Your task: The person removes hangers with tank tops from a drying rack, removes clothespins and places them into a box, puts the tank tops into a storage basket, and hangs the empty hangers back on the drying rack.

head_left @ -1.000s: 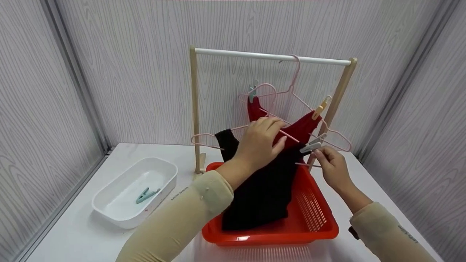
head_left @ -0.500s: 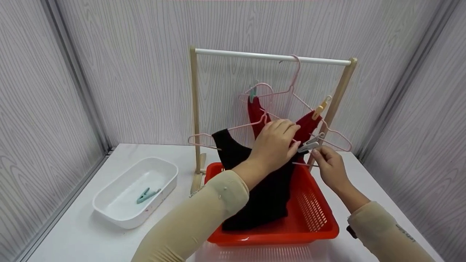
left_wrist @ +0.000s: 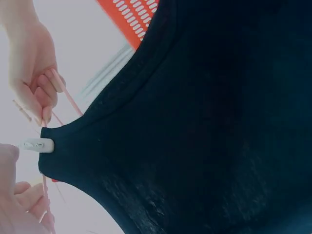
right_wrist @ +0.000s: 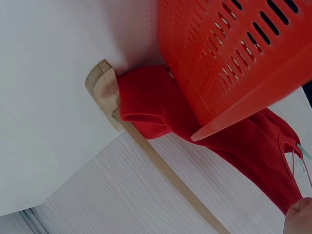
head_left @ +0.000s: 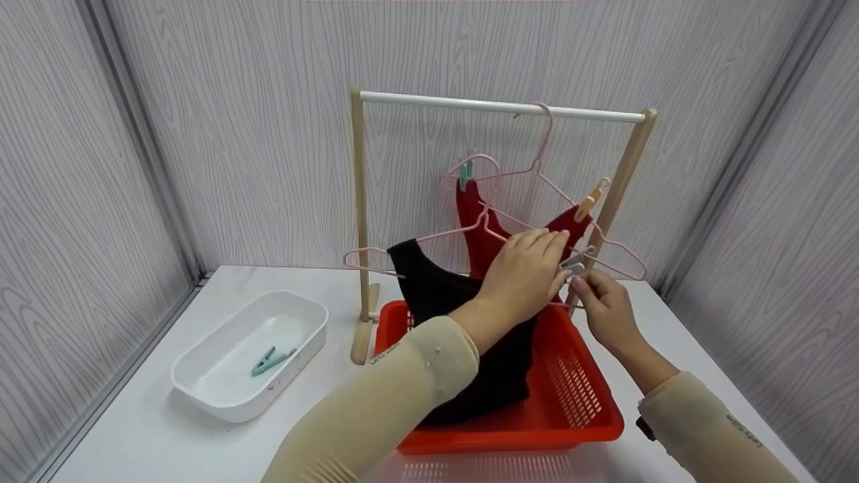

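A black sleeveless top point(head_left: 436, 285) hangs on a pink hanger point(head_left: 443, 235) in front of me. A grey clothespin point(head_left: 575, 267) clips its right shoulder strap, appearing pale in the left wrist view. My left hand point(head_left: 527, 275) has its fingers curled around the hanger arm beside that strap, its thumb close to the clothespin. At the hanger's right end, my right hand point(head_left: 609, 308) grips the pink bar with curled fingers, its fingertips at the strap's edge. Behind hangs a red garment point(head_left: 473, 231) on another hanger, pinned by a teal clothespin point(head_left: 466, 174) and a yellow clothespin point(head_left: 588, 204).
A red basket point(head_left: 604, 416) stands under the black top. The wooden rack point(head_left: 359, 201) with its white rod point(head_left: 443, 101) rises behind it. On the left, a white tray point(head_left: 194, 396) holds one teal clothespin point(head_left: 268, 361).
My left hand has slid to the right along the hanger, up to the grey clothespin. The black top's left strap has shifted slightly left. My right hand has barely moved.
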Demonstrator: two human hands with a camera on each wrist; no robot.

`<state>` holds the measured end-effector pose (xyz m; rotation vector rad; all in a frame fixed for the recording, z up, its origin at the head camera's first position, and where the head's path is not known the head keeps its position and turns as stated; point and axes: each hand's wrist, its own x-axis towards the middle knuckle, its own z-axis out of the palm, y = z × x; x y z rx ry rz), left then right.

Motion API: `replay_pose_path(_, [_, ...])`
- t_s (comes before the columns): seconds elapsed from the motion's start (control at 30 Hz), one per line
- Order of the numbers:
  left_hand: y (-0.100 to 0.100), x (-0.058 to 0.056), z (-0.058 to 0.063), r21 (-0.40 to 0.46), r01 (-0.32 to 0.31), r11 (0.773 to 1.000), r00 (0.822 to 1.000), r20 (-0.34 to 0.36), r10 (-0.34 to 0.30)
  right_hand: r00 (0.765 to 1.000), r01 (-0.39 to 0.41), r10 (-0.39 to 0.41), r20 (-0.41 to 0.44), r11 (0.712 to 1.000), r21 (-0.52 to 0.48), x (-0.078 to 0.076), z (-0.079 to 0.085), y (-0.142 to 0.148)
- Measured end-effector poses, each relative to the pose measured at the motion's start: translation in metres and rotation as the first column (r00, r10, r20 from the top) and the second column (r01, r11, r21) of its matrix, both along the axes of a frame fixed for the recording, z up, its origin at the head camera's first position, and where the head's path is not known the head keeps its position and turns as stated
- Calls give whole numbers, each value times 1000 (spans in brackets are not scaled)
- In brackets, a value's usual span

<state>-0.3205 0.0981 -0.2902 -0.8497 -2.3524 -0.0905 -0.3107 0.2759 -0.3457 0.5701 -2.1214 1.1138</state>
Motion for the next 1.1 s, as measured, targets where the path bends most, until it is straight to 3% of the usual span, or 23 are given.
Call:
replay_pose_path(0.2, [3,0,-2,-26,-7,1000,999,46,8,1000,-16,16,-7,1000,14,13,11,-10])
replay_pose_path(1.1, [7,2,-10,-87,55,995,998,6,-55,999,-41,40,24,999,16,13,10,-9])
